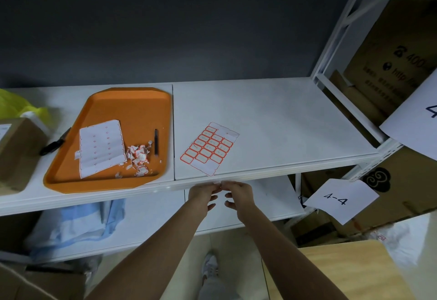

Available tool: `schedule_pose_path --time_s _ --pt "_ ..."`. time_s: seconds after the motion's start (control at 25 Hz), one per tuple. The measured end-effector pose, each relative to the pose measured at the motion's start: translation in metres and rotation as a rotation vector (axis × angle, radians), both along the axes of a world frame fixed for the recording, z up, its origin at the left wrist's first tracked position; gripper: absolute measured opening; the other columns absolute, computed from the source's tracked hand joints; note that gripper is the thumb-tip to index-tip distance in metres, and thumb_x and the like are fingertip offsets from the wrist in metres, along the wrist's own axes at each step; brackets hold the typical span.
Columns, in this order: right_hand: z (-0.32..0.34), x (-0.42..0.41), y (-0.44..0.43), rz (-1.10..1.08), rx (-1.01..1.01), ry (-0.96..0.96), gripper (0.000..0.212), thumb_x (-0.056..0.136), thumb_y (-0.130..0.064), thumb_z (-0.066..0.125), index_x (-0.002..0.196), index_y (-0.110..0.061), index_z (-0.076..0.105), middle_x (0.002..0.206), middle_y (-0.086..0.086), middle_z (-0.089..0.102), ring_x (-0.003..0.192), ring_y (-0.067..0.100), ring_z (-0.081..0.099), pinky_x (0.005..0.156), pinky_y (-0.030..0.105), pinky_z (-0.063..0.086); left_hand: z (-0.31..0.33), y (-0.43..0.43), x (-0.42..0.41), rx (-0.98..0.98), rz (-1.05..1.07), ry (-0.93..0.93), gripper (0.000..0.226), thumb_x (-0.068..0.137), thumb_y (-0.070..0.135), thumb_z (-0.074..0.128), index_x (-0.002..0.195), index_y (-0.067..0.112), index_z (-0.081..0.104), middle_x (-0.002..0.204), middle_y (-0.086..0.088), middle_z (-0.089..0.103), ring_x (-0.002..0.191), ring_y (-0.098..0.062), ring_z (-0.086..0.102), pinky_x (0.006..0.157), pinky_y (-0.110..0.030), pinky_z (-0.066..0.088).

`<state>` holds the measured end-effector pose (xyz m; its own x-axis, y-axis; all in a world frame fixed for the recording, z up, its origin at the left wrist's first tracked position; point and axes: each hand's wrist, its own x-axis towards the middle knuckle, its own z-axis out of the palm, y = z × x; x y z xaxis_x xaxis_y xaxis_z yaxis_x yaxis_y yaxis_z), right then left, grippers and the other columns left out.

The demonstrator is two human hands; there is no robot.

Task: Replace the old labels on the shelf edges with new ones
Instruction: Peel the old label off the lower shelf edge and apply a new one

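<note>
Both hands meet at the front edge of the white shelf (272, 173). My left hand (203, 195) and my right hand (238, 196) pinch a small pale label (218, 183) on that edge between fingertips; their other fingers hang loosely. A sheet of red-bordered labels (209, 148) lies on the shelf just above the hands, with some cells empty. An orange tray (132, 103) to the left holds a used white backing sheet (101, 148), a heap of torn label scraps (139, 155) and a black pen (156, 142).
Black scissors (55, 142) lie left of the tray beside a cardboard box (16, 153) and a yellow bag (14, 105). Paper signs, one marked 4-4 (338, 199), hang at the right by cardboard boxes (397, 63). Blue cloth (78, 224) lies on the lower shelf. A wooden table (343, 273) stands lower right.
</note>
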<state>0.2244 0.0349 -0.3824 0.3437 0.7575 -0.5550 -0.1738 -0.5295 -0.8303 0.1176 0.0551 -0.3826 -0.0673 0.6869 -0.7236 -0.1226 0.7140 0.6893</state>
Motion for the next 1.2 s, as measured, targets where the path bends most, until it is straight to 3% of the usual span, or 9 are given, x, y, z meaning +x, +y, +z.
schedule_pose_path --time_s 0.24,0.52,0.72,0.96,1.2 --pt "0.0006 0.0007 0.0053 0.002 -0.061 0.061 0.003 0.087 -0.014 0.068 0.086 -0.011 0.066 0.089 0.010 0.067 0.080 0.020 0.062 0.060 0.028 0.056 0.0014 -0.0006 -0.0004 -0.001 -0.001 -0.005 0.023 0.086 0.019 0.070 0.106 0.007 0.065 0.105 -0.008 0.071 0.099 -0.022 0.065 0.079 -0.034 0.052" --pt "-0.0026 0.0005 0.0018 -0.036 -0.110 0.156 0.017 0.085 -0.017 0.071 0.097 -0.006 0.068 0.095 0.012 0.067 0.083 0.022 0.061 0.062 0.029 0.054 0.0005 -0.0011 -0.0018 0.023 -0.040 0.029 0.023 0.085 0.020 0.071 0.104 0.009 0.065 0.107 -0.007 0.071 0.101 -0.023 0.064 0.084 -0.036 0.052" --pt "-0.0023 0.0032 0.0008 0.078 -0.095 0.121 0.021 0.085 -0.026 0.070 0.098 -0.009 0.067 0.099 0.008 0.067 0.090 0.023 0.060 0.063 0.029 0.054 0.0006 -0.0005 -0.0026 0.027 -0.064 0.064 0.021 0.087 0.020 0.070 0.105 0.010 0.065 0.109 -0.008 0.069 0.101 -0.023 0.064 0.084 -0.035 0.052" --pt "-0.0056 -0.0033 0.0066 0.001 -0.121 0.084 0.009 0.089 -0.020 0.066 0.082 -0.015 0.065 0.091 0.008 0.066 0.081 0.020 0.059 0.064 0.028 0.054 0.0045 -0.0038 -0.0045 -0.021 -0.039 -0.017 0.024 0.087 0.022 0.069 0.106 0.008 0.067 0.106 -0.007 0.071 0.101 -0.022 0.064 0.082 -0.035 0.051" --pt "-0.0061 -0.0035 0.0016 -0.028 -0.155 0.147 0.014 0.081 -0.022 0.076 0.085 -0.012 0.068 0.094 0.011 0.068 0.083 0.022 0.059 0.063 0.029 0.054 0.0004 -0.0006 -0.0042 -0.013 0.036 0.008 0.026 0.086 0.022 0.071 0.107 0.009 0.065 0.107 -0.006 0.071 0.101 -0.023 0.064 0.081 -0.037 0.052"
